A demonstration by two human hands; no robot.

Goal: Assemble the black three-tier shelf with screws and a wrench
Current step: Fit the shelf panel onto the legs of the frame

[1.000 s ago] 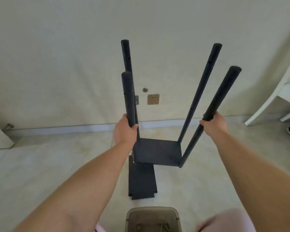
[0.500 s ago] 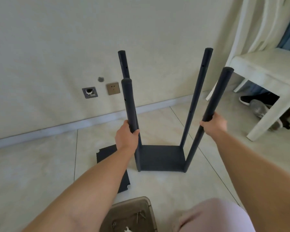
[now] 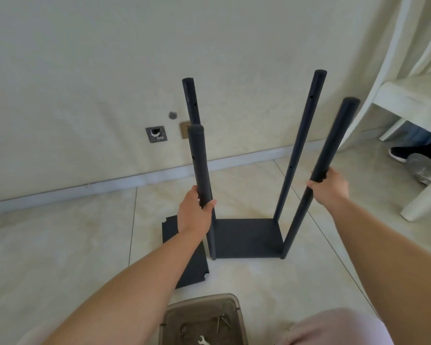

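Poles of matte black metal tubing, four in all, rise from the corners of a flat black rectangular shelf panel that sits on the pale tiled floor near the wall. We see the left hand wrapped around the near-left black pole about halfway up, fingers curled behind it and thumb across the front. The right hand grips the near-right black pole, which leans outward to the right. A second loose black shelf panel with notched corners lies flat on the floor just left of the frame, partly under the left forearm. Below, a translucent brown plastic tray holds a small silver wrench and some screws. A white wooden chair stands at the right.
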